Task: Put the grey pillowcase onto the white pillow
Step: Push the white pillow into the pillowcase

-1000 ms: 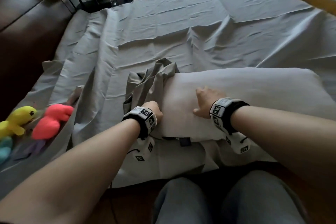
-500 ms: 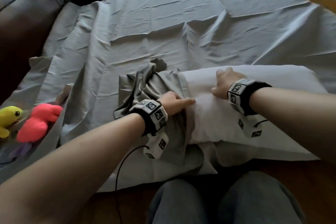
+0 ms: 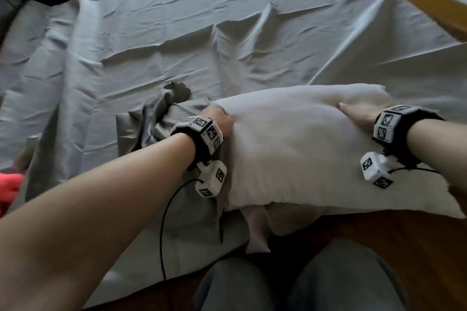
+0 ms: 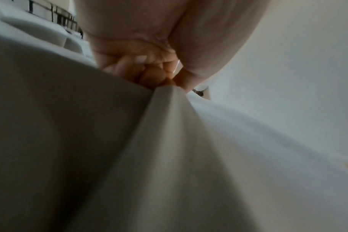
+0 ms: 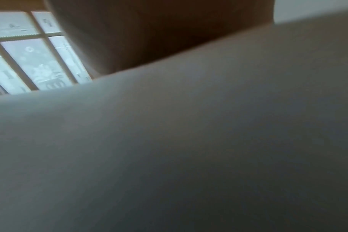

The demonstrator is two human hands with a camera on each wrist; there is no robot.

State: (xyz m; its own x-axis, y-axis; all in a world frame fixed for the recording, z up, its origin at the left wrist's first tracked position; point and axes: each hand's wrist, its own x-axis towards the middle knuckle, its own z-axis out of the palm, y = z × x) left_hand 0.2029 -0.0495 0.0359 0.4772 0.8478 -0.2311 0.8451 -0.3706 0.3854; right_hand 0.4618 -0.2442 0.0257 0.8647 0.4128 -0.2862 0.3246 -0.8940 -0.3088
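Grey pillowcase (image 3: 161, 121) bunched in left hand (image 3: 219, 122) grip, right hand (image 3: 358, 115) flat on white pillow (image 3: 298, 149)

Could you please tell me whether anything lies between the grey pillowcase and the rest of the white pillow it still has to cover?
Nothing separate does. The left hand pinches the bunched grey pillowcase at the white pillow's left end; only the right hand, resting flat near the far right end, lies on the uncovered stretch.
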